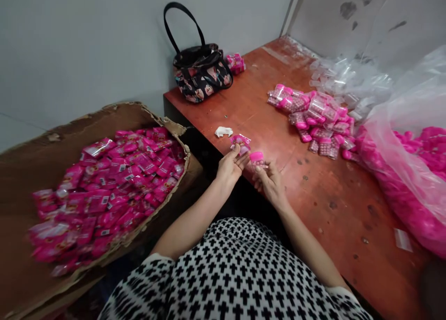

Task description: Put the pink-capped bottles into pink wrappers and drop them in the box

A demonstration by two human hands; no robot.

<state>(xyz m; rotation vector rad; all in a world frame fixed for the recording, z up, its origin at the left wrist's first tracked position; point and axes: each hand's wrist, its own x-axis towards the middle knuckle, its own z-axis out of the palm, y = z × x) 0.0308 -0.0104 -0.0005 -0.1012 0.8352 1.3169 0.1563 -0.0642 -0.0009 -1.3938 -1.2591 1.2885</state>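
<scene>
Over the near edge of the reddish table (313, 190), my left hand (230, 164) is closed on a pink printed plastic wrapper (240, 142). Close beside it, my right hand (271, 183) pinches a small clear bottle (257, 159) with a pink cap and pink beads inside. The cap end points up and toward the wrapper, and the bottle appears to be outside it. A crumpled white scrap (223, 132) lies on the table just beyond my left hand.
On my left stands a cardboard box (139, 107) holding many pink wrapped packs (118, 180). Capped bead bottles (322, 115) are heaped across the table, near empty clear bottles (351, 78) and a bag of pink caps (407, 185). A floral handbag (202, 74) sits at the back corner.
</scene>
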